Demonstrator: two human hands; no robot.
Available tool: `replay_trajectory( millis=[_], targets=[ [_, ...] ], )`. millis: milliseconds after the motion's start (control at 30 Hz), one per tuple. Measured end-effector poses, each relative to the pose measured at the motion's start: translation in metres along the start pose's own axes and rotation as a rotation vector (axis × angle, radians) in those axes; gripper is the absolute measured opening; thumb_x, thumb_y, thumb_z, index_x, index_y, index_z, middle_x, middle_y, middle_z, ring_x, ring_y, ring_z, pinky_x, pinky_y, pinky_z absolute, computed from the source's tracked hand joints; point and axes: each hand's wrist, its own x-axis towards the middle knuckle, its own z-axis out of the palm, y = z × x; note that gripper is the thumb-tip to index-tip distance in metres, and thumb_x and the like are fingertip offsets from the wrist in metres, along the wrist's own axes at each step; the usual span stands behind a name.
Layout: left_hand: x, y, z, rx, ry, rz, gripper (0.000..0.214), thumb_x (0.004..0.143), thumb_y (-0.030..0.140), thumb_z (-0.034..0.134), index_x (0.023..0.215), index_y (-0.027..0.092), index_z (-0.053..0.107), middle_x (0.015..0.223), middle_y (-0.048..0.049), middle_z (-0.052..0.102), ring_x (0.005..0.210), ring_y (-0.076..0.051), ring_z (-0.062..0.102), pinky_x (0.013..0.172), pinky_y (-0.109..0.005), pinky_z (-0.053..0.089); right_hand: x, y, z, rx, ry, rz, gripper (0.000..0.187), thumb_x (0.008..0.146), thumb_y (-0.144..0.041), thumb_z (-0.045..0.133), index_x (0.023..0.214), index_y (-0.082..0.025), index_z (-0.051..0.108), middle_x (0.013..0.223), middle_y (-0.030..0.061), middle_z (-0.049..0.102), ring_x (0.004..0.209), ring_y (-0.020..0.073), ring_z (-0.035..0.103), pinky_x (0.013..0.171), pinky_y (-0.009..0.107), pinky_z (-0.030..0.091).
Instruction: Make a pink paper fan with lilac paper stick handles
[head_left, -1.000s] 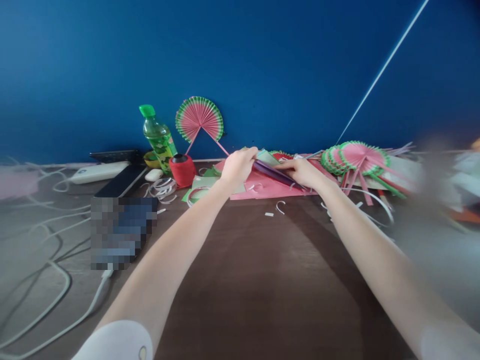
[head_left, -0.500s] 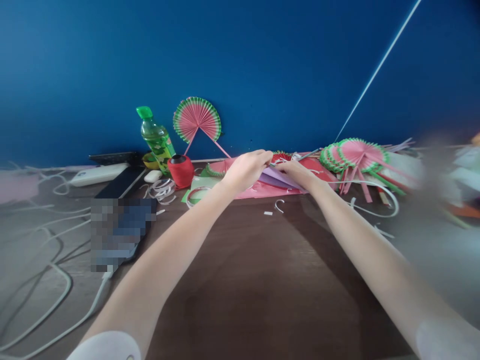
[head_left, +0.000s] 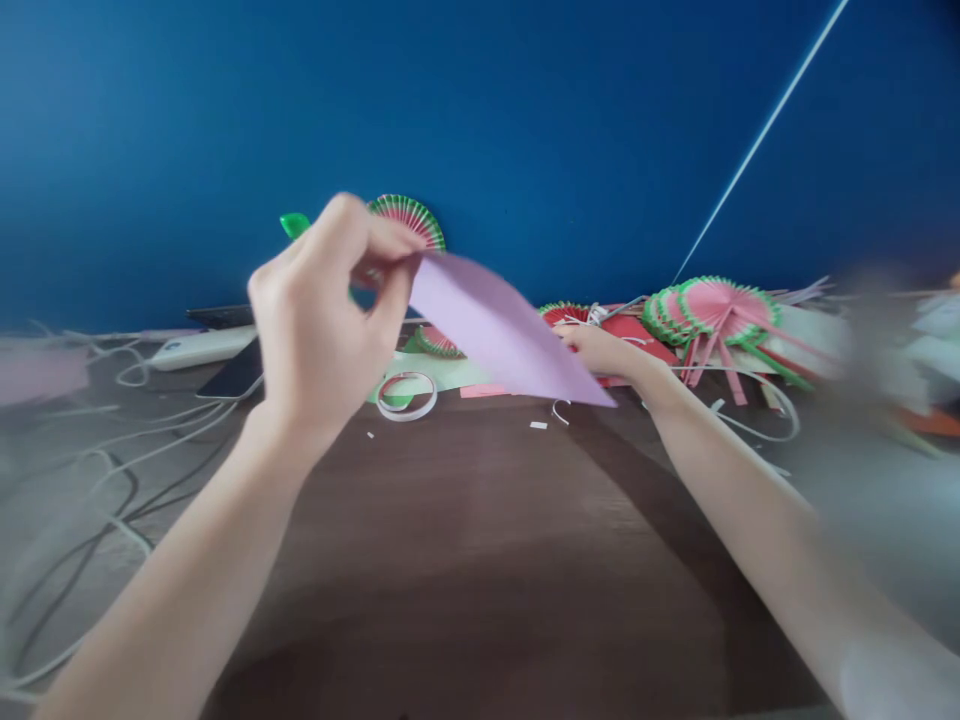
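Observation:
My left hand [head_left: 322,310] is raised above the brown table [head_left: 480,560] and pinches the corner of a lilac paper sheet [head_left: 502,330] between thumb and fingers. The sheet slopes down to the right, its lower tip near the table. My right hand [head_left: 600,348] rests far back on the pile of red and pink paper [head_left: 637,345], partly hidden by the sheet; its fingers lie on the paper, whether they grip anything I cannot see. A pink-and-green paper fan [head_left: 409,212] leans on the blue wall behind my left hand.
A stack of folded pink-and-green fans [head_left: 709,310] lies at the back right. A roll of tape [head_left: 405,395], paper scraps and white strips [head_left: 750,420] lie around. White cables [head_left: 112,450], a phone [head_left: 232,372] and a power bank [head_left: 191,348] are at left; a green bottle cap [head_left: 294,224] shows.
My left hand has lifted the lilac sheet out of the pile, up and toward me to the left. My right hand stayed on the pile.

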Motion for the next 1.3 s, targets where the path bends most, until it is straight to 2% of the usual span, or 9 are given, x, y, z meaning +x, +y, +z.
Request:
replay_trajectory(
  millis=[100,233,400,500,767,967,1033,1200,1300],
  targets=[
    [-0.038,-0.001,-0.027,0.246,-0.039,0.105,0.015,0.075,0.011,0.057,0.083,0.024,0.058,0.079,0.0081,0.068,0.062,-0.008,0.059,0.058,-0.021,0.049,-0.002,-0.017,-0.009,-0.01,0.003,0.029,0.031,0.074,-0.009,0.046,0.079,-0.024,0.073,0.132,-0.0015,0.053,0.115,0.0215,0.053,0.097,0.033,0.04],
    [-0.102,0.001,-0.054,0.139,-0.362,0.196,0.013,0.079,0.014,0.053,0.082,0.027,0.056,0.084,0.0058,0.071,0.07,-0.012,0.065,0.066,-0.026,0.052,-0.009,-0.046,-0.012,0.102,0.035,0.07,0.027,0.077,-0.017,0.047,0.086,-0.022,0.071,0.106,0.0017,0.068,0.093,0.0184,0.062,0.083,0.03,0.046],
    [-0.16,0.006,-0.067,0.01,-0.601,0.188,0.027,0.086,0.011,0.037,0.084,0.025,0.06,0.079,0.0029,0.072,0.064,-0.015,0.066,0.061,-0.03,0.052,-0.02,-0.071,0.022,0.372,-0.172,0.072,0.023,0.079,-0.023,0.051,0.095,-0.016,0.064,0.072,0.0037,0.066,0.062,0.0136,0.06,0.057,0.025,0.044],
    [-0.176,0.005,-0.067,-0.008,-0.638,0.125,0.031,0.087,0.009,0.034,0.08,0.023,0.061,0.081,0.0023,0.072,0.066,-0.014,0.065,0.061,-0.029,0.053,-0.032,-0.069,0.046,0.305,-0.128,0.059,0.015,0.075,-0.021,0.056,0.087,-0.015,0.063,0.071,0.0025,0.062,0.063,0.013,0.057,0.06,0.025,0.042],
    [-0.183,0.003,-0.052,-0.017,-0.703,0.151,0.028,0.087,0.009,0.036,0.079,0.02,0.06,0.085,-0.0003,0.071,0.071,-0.015,0.064,0.065,-0.029,0.053,-0.072,-0.025,0.029,-0.01,0.223,0.245,0.012,0.075,-0.011,0.046,0.074,-0.017,0.057,0.086,0.0086,0.062,0.077,0.0196,0.058,0.073,0.035,0.044],
    [-0.167,0.012,-0.03,-0.064,-0.798,0.234,0.025,0.083,0.006,0.039,0.078,0.02,0.059,0.081,-0.0021,0.069,0.07,-0.014,0.063,0.064,-0.027,0.052,-0.089,-0.083,0.047,1.042,-0.117,0.234,0.032,0.078,-0.025,0.054,0.11,-0.02,0.052,0.123,0.0106,0.055,0.098,0.0197,0.062,0.085,0.037,0.049],
    [-0.165,0.014,-0.027,-0.083,-0.823,0.254,0.026,0.081,0.005,0.038,0.077,0.02,0.059,0.084,-0.0024,0.069,0.072,-0.015,0.062,0.065,-0.028,0.052,-0.09,-0.088,0.057,1.123,-0.038,0.303,0.032,0.075,-0.025,0.056,0.106,-0.019,0.054,0.124,0.0112,0.054,0.107,0.0207,0.058,0.09,0.038,0.047],
    [-0.166,0.012,-0.031,-0.14,-0.833,0.272,0.028,0.079,0.0,0.036,0.072,0.019,0.056,0.089,-0.0001,0.068,0.075,-0.014,0.06,0.068,-0.028,0.049,-0.094,-0.049,0.05,0.528,0.465,0.441,0.023,0.07,-0.019,0.053,0.093,-0.019,0.057,0.111,0.0097,0.057,0.112,0.0241,0.049,0.101,0.045,0.032],
    [-0.161,0.013,-0.031,-0.09,-0.85,0.285,0.024,0.081,0.005,0.038,0.073,0.019,0.056,0.084,-0.0006,0.066,0.07,-0.014,0.057,0.063,-0.029,0.046,-0.098,-0.044,0.035,0.311,0.469,0.325,0.014,0.075,-0.02,0.048,0.085,-0.019,0.058,0.098,0.0086,0.058,0.098,0.0233,0.054,0.089,0.041,0.04]
  ],
)
